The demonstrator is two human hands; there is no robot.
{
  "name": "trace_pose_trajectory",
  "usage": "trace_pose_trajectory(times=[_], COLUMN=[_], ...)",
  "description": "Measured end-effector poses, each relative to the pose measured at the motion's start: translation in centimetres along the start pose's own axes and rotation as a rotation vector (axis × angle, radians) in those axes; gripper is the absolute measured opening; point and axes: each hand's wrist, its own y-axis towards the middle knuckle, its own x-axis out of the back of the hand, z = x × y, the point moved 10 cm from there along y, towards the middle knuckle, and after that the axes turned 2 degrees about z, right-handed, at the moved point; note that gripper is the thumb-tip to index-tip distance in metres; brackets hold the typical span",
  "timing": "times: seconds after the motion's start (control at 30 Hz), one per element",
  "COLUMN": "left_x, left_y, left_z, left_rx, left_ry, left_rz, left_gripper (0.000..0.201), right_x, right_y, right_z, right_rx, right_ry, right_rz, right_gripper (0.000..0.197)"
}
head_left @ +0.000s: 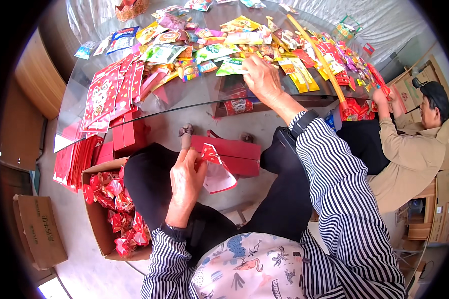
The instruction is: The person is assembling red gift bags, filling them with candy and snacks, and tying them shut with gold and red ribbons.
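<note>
My left hand (186,177) is above my lap, fingers closed on the top edge of a red paper bag (211,154) with gold dots. The bag hangs with its pale inside showing. My right hand (262,77) reaches over the glass table, its fingers pinched at the end of a green-and-white snack packet (230,67). Around it are loose snack packets, such as a yellow packet (303,75) to the right and a green-and-white pouch (217,51) behind. Flat red printed bags (103,94) lie stacked at the table's left. My right fingertips are partly hidden.
A wooden stick (320,57) lies across the glass table (184,102). At lower left, a cardboard box (99,226) holds tied red bags (129,234). A red box (239,155) sits beneath the table. To the right, a co-worker (409,144) handles a red item.
</note>
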Motion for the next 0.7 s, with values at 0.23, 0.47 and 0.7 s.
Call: trace_pose_trajectory(times=[0.23,0.47,0.7], left_x=[-0.4,-1.5,-2.5], left_y=[0.7,0.9,0.7], left_z=[-0.2,0.4,1.0], left_rx=[0.201,0.260,0.303], left_ry=[-0.336,-0.412,-0.439], left_rz=[0.034,0.044,0.034], left_gripper=[0.009,0.011,0.014], right_x=[1.2,7.2,10.7], right_y=[-1.6,-6.1,-10.9], right_z=[-7.0,-3.4,3.1], right_rx=[-0.508,-0.692,-0.854], right_ry=[0.615,1.223,1.476], right_rz=[-0.088,-0.113,-0.075], right_gripper=[0.013,0.014,0.016])
